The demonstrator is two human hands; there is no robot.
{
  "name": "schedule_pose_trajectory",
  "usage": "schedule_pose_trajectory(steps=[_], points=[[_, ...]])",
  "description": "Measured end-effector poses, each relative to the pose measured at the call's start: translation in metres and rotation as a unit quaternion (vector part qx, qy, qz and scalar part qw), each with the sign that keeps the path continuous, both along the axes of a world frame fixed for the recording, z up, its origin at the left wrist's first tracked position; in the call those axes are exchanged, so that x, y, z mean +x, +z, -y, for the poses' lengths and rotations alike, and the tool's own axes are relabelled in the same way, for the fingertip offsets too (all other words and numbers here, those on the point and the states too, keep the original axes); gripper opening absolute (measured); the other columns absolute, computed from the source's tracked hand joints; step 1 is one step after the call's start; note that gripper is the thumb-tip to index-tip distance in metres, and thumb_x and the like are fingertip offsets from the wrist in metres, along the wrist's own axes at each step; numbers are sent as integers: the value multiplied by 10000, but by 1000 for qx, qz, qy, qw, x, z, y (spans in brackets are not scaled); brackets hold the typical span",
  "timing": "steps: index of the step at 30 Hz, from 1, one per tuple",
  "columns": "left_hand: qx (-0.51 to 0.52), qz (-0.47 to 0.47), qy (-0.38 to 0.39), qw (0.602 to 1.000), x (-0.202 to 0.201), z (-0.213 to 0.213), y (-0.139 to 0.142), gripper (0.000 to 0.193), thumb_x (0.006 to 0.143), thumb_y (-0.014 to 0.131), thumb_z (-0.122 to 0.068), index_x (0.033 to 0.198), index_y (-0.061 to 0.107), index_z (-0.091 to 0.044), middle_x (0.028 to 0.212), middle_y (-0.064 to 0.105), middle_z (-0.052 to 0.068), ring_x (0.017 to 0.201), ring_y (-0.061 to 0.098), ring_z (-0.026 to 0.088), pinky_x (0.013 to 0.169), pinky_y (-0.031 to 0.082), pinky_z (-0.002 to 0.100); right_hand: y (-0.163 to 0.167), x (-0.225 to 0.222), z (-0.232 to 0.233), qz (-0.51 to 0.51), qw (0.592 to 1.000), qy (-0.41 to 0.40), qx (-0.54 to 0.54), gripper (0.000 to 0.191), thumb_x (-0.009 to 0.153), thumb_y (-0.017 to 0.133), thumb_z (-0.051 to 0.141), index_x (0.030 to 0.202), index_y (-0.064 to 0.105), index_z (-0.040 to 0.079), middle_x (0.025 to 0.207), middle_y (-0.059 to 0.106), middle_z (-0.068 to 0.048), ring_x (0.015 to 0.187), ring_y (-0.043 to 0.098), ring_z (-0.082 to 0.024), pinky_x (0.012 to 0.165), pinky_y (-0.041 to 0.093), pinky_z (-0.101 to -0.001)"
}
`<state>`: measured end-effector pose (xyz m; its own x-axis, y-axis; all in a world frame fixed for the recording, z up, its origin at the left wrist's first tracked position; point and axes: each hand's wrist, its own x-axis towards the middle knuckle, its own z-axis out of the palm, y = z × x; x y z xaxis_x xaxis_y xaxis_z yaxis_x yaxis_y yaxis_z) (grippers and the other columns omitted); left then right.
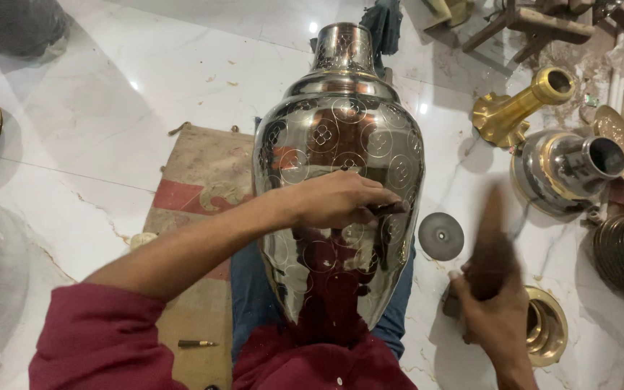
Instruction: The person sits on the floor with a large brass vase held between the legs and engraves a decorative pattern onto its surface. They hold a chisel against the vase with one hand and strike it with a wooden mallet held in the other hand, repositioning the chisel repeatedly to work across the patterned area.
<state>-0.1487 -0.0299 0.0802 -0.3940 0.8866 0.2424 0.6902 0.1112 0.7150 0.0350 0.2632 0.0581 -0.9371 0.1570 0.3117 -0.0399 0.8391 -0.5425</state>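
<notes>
Vase (339,166) lies lengthwise across my lap, neck away; my left fingers (370,198) pinch a small tool (390,209) against it, right hand (496,303) grips a blurred mallet (491,245) beside it.

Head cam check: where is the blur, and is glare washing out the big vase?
Head view: the right hand and the dark tool it holds are smeared by motion blur; the left hand on the silver vase is sharp. The vase mirrors the red clothing rather than blowing out, so its engraved circles stay readable. Small bright glare spots sit on the marble floor.
</notes>
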Motion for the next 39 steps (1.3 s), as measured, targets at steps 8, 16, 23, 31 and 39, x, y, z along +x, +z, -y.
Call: schedule_pose_trajectory(steps=[8, 16, 23, 31, 39], points=[[107, 39, 198, 974, 36, 14, -21, 455, 939, 687, -112, 1378, 574, -75, 1107, 712, 114, 944, 733, 255, 835, 607, 384, 104, -62, 18, 140, 974, 107, 143, 887, 844, 722, 193, 1610, 281, 274, 950, 662, -93, 753, 697, -241, 681, 601, -405], [242, 42, 434, 867, 84, 0, -49, 327, 980, 728, -109, 1265, 588, -32, 1018, 717, 119, 890, 750, 220, 752, 599, 357, 186, -114, 83, 242, 796, 213, 512, 708, 1049, 520, 232, 1634, 160, 401, 987, 629, -45, 689, 648, -151, 581, 606, -310], [329, 79, 533, 776, 106, -22, -57, 194, 1008, 709, -84, 1145, 580, -34, 970, 696, 82, 863, 737, 185, 740, 624, 323, 197, -116, 117, 163, 743, 282, 585, 815, 984, 498, 159, 1650, 113, 427, 1048, 643, -91, 728, 682, -207, 628, 629, -347], [403, 107, 531, 738, 109, -35, -67, 197, 1022, 682, -46, 1168, 555, -5, 988, 695, 105, 877, 707, 175, 779, 598, 308, 181, -116, 105, -71, 626, 288, 721, 909, 826, 499, 254, 1661, 173, 404, 1045, 648, -96, 722, 662, -225, 634, 625, -386], [337, 70, 605, 718, 107, -43, -70, 281, 1006, 692, -78, 1212, 515, -4, 947, 692, 103, 811, 701, 164, 716, 579, 295, 168, -126, 92, 254, 667, 233, 661, 859, 1020, 560, 110, 1649, 26, 348, 1017, 621, -140, 725, 674, -206, 616, 638, -317]])
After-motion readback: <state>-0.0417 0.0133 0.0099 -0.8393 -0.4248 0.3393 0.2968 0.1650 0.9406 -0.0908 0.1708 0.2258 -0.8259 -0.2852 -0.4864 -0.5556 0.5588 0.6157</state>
